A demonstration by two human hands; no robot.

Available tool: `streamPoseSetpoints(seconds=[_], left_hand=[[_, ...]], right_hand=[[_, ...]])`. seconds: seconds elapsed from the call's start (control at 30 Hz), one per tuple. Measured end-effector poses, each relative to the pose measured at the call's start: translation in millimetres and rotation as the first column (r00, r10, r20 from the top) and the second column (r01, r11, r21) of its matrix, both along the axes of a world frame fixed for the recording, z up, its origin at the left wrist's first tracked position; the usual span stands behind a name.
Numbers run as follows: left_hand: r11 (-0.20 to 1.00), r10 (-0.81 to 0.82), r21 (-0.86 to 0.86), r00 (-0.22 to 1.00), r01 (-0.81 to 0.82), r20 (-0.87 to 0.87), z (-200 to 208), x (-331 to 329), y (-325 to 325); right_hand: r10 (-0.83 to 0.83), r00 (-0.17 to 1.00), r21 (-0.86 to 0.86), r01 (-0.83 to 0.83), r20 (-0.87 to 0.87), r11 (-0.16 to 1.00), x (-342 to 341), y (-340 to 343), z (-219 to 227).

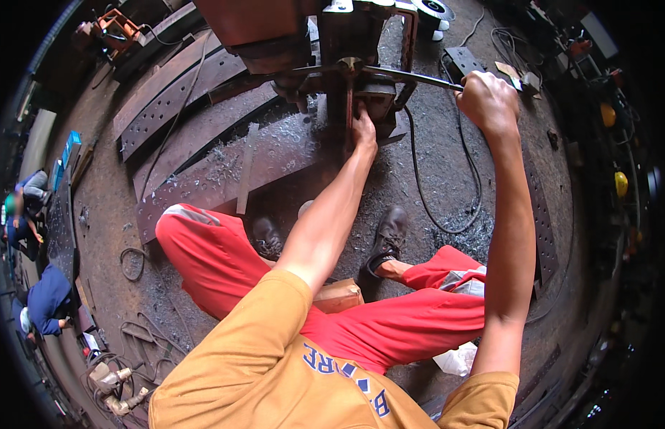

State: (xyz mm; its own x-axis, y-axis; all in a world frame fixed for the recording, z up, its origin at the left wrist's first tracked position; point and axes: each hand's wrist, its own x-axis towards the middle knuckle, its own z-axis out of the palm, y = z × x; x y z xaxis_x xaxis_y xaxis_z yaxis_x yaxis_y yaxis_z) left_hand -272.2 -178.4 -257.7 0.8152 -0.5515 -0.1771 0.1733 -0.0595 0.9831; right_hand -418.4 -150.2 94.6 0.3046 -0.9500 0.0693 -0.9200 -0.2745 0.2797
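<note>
A drill press [275, 43] with a dark reddish body stands over a long steel plate [225, 171] strewn with metal shavings. Its chuck end [295, 93] points down at the plate. From a hub on its side, a feed lever [411, 76] runs out to the right, and my right hand [488, 102] is closed in a fist round the lever's outer end. My left hand [363, 131] reaches forward against the lower part of the drill's frame. Its thumb side shows, but the other fingers are hidden behind the frame.
More steel plates with holes [182, 89] lie at the left. A black cable [454, 230] loops over the floor at right, near shavings. My shoes [391, 227] stand just in front of the plate. Two people [46, 297] crouch at far left. Hoses [121, 390] lie lower left.
</note>
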Motion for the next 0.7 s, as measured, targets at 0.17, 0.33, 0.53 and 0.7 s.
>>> streamPoseSetpoints(seconds=[0.17, 0.33, 0.53, 0.7], left_hand=[[0.989, 0.065, -0.133, 0.998, -0.068, -0.024, -14, 10, -12], [0.977, -0.134, -0.159, 0.989, 0.142, 0.059, 16, -11, 9], [1.000, 0.005, 0.015, 0.998, -0.006, 0.068, 32, -13, 3], [0.903, -0.408, -0.065, 0.896, 0.424, 0.174, 99, -60, 63]], right_hand=[[0.012, 1.000, -0.010, -0.012, 0.018, 1.000, 7, 0, 3], [-0.058, 0.998, 0.009, 0.058, -0.001, 0.998, -8, -2, -4], [-0.020, 1.000, 0.003, 0.020, 0.017, 1.000, 6, 1, 2], [-0.043, 0.999, -0.004, 0.043, 0.011, 0.999, -13, -4, -3]])
